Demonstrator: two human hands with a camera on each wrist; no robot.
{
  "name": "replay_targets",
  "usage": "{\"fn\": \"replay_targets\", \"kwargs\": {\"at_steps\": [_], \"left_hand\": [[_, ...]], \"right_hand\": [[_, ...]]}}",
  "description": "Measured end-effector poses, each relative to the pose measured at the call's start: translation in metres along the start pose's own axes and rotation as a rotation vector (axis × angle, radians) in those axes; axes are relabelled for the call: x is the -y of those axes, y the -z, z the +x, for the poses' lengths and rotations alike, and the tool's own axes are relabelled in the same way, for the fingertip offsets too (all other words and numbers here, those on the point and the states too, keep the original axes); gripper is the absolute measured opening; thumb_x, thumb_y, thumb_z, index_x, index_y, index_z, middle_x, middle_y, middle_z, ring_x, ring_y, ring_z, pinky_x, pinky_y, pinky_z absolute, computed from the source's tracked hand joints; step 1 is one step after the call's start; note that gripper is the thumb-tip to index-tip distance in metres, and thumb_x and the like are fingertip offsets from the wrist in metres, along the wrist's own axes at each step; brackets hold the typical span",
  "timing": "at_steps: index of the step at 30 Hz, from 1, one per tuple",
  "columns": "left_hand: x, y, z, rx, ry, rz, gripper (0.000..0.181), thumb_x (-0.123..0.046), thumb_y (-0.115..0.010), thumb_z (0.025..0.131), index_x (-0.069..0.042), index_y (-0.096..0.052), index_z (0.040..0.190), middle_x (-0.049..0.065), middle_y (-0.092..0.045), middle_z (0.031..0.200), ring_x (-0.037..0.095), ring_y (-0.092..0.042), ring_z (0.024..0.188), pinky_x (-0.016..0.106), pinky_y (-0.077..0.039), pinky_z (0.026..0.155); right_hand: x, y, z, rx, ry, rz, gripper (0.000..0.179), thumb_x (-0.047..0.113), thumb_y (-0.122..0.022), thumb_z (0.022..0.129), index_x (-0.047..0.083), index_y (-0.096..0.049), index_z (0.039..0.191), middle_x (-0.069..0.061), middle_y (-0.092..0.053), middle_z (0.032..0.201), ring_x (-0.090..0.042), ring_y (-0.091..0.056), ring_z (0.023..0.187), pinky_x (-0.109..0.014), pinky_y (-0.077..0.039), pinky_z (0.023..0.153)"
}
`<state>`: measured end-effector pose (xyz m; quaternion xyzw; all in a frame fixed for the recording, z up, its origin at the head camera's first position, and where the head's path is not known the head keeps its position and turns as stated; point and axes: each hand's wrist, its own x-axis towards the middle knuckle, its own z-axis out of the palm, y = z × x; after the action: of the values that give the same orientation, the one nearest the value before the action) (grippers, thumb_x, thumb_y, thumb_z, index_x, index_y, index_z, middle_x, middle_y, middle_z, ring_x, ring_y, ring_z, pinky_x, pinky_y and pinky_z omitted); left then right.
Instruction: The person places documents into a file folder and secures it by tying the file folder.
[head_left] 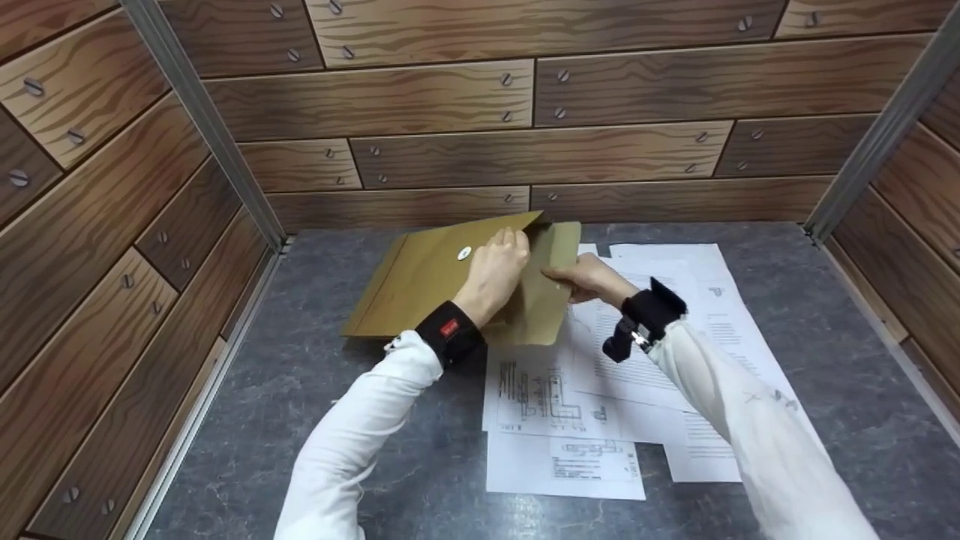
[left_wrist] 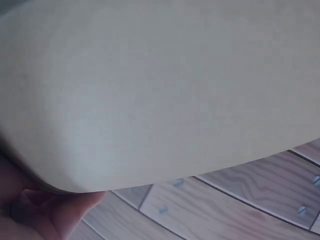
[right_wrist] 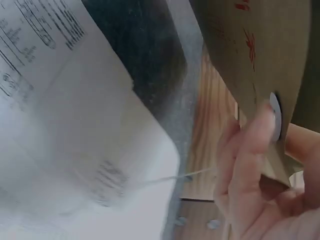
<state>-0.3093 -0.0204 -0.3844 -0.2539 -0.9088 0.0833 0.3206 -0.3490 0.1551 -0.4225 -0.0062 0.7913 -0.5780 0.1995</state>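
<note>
A brown kraft document envelope [head_left: 424,289] is held tilted over the table, its flap [head_left: 541,309] folded out to the right. My left hand [head_left: 495,270] grips the envelope at its mouth, fingers curled over the edge. With thumb and fingers, my right hand [head_left: 589,279] pinches the outer edge of the flap. The right wrist view shows red lettering on the paper, a white closure button [right_wrist: 276,116] beside my fingertips and a thin pale string [right_wrist: 195,172]. In the left wrist view a broad pale sheet surface [left_wrist: 150,100] hides most of my left hand [left_wrist: 50,215].
Several printed sheets [head_left: 630,405] with text and line drawings lie overlapping on the dark grey table [head_left: 255,420], under and beside my right forearm. Wood-patterned walls [head_left: 450,97] close off the back and both sides. Another white button [head_left: 464,253] sits on the envelope's face.
</note>
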Motion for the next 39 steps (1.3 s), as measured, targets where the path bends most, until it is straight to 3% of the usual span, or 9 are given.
{"fn": "replay_targets", "kwargs": {"at_steps": [4, 10, 15, 18, 22, 27, 31, 34, 39], "left_hand": [[0.015, 0.004, 0.004, -0.011, 0.032, -0.057, 0.016, 0.005, -0.047, 0.086, 0.005, -0.058, 0.097, 0.016, -0.062, 0.101, 0.024, -0.060, 0.091, 0.032, -0.052, 0.061], [0.035, 0.009, 0.004, 0.044, 0.154, -0.115, 0.011, 0.003, -0.049, 0.085, 0.001, -0.053, 0.095, 0.013, -0.061, 0.086, 0.025, -0.062, 0.076, 0.035, -0.051, 0.055], [0.044, 0.024, 0.011, 0.230, 0.397, -0.195, 0.018, -0.001, -0.047, 0.086, 0.002, -0.052, 0.103, 0.015, -0.062, 0.085, 0.030, -0.063, 0.075, 0.040, -0.051, 0.057], [0.049, 0.033, 0.016, 0.313, 0.470, -0.196, 0.016, -0.003, -0.045, 0.088, 0.000, -0.058, 0.098, 0.014, -0.063, 0.090, 0.030, -0.062, 0.080, 0.040, -0.051, 0.061], [0.059, 0.034, 0.015, 0.268, 0.461, -0.141, 0.020, -0.001, -0.044, 0.089, -0.002, -0.063, 0.088, 0.013, -0.064, 0.089, 0.029, -0.063, 0.079, 0.039, -0.051, 0.060], [0.076, 0.028, 0.009, 0.228, 0.425, -0.109, 0.022, -0.002, -0.047, 0.087, -0.003, -0.069, 0.085, 0.015, -0.065, 0.086, 0.030, -0.063, 0.075, 0.040, -0.051, 0.058], [0.086, 0.026, 0.004, 0.214, 0.426, -0.089, 0.022, -0.002, -0.048, 0.086, -0.005, -0.070, 0.085, 0.015, -0.065, 0.084, 0.030, -0.063, 0.074, 0.041, -0.051, 0.057], [0.087, 0.024, 0.002, 0.185, 0.395, -0.086, 0.021, -0.001, -0.049, 0.085, -0.004, -0.070, 0.083, 0.015, -0.065, 0.081, 0.030, -0.063, 0.072, 0.041, -0.050, 0.055], [0.087, 0.019, -0.002, 0.144, 0.297, -0.085, 0.021, 0.003, -0.049, 0.083, -0.003, -0.069, 0.077, 0.014, -0.064, 0.074, 0.029, -0.063, 0.066, 0.039, -0.049, 0.049]], "right_hand": [[0.024, -0.004, 0.001, -0.064, 0.096, -0.128, 0.021, 0.021, -0.062, 0.084, 0.003, -0.052, 0.077, 0.001, -0.052, 0.058, -0.006, -0.048, 0.046, -0.021, -0.046, 0.047], [0.055, -0.020, 0.008, -0.077, 0.193, 0.070, 0.014, -0.001, -0.057, 0.083, -0.007, -0.053, 0.095, -0.005, -0.057, 0.070, -0.011, -0.058, 0.057, -0.026, -0.051, 0.057], [0.074, -0.032, 0.007, -0.150, 0.265, 0.078, 0.009, -0.003, -0.057, 0.082, -0.008, -0.056, 0.089, -0.003, -0.057, 0.065, -0.008, -0.056, 0.053, -0.022, -0.049, 0.054], [0.082, -0.036, 0.005, -0.212, 0.326, 0.000, 0.007, 0.001, -0.060, 0.081, -0.005, -0.057, 0.083, 0.000, -0.055, 0.062, -0.006, -0.053, 0.051, -0.019, -0.046, 0.051], [0.083, -0.033, 0.004, -0.229, 0.325, -0.062, 0.007, 0.000, -0.062, 0.078, -0.004, -0.057, 0.081, -0.001, -0.055, 0.060, -0.006, -0.052, 0.048, -0.018, -0.046, 0.049], [0.062, -0.023, 0.005, -0.201, 0.198, -0.185, 0.015, -0.004, -0.066, 0.072, -0.002, -0.052, 0.075, -0.007, -0.052, 0.070, -0.010, -0.053, 0.055, -0.021, -0.047, 0.054], [0.037, -0.018, 0.007, -0.140, 0.095, 0.033, 0.018, -0.012, -0.062, 0.073, -0.005, -0.046, 0.080, -0.013, -0.049, 0.081, -0.015, -0.058, 0.062, -0.026, -0.050, 0.064], [0.023, -0.024, 0.008, -0.081, 0.060, 0.313, 0.019, -0.019, -0.055, 0.076, -0.009, -0.043, 0.088, -0.018, -0.052, 0.082, -0.020, -0.063, 0.059, -0.031, -0.051, 0.065], [0.021, -0.056, 0.006, -0.026, 0.150, 0.409, 0.025, -0.015, -0.054, 0.079, -0.014, -0.045, 0.102, -0.018, -0.058, 0.083, -0.023, -0.063, 0.067, -0.035, -0.051, 0.066]]}}
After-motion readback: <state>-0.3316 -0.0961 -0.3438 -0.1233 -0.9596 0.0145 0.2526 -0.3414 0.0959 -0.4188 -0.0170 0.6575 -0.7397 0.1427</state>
